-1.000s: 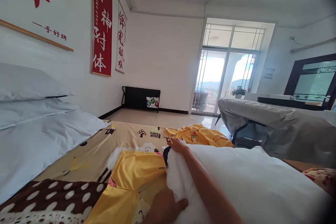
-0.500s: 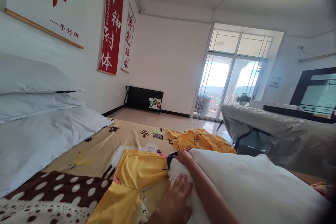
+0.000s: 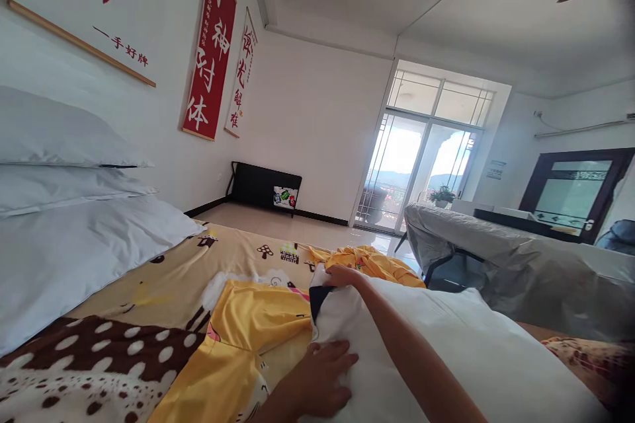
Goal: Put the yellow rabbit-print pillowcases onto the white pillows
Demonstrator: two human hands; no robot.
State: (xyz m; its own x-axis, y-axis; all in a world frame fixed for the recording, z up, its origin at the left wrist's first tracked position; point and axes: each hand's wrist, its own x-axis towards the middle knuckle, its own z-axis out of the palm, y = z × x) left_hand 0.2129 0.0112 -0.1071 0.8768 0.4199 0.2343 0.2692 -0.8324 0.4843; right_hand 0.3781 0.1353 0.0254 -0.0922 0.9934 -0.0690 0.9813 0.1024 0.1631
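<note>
A big white pillow (image 3: 461, 350) lies across my lap on the bed, its dark-lined open end (image 3: 320, 296) facing away from me. My right hand (image 3: 342, 276) is closed on the far corner of that end, the fingers curled over the cloth. My left hand (image 3: 320, 377) rests flat on the pillow's near left edge, fingers stretched out. A yellow printed pillowcase (image 3: 248, 337) lies spread on the sheet just left of the pillow. A second crumpled yellow cloth (image 3: 381, 264) sits beyond my right hand.
Stacked white pillows (image 3: 64, 165) and a white duvet (image 3: 84, 258) fill the left side by the wall. The patterned bedsheet (image 3: 248, 254) runs ahead. A grey-covered table (image 3: 520, 264) stands to the right, glass balcony doors (image 3: 417, 172) beyond, a black rack (image 3: 262, 188) against the far wall.
My left hand slid up onto the pillow's edge, then spread flat lower on it. My right hand lifted the pillow's far corner slightly. The view tilted upward.
</note>
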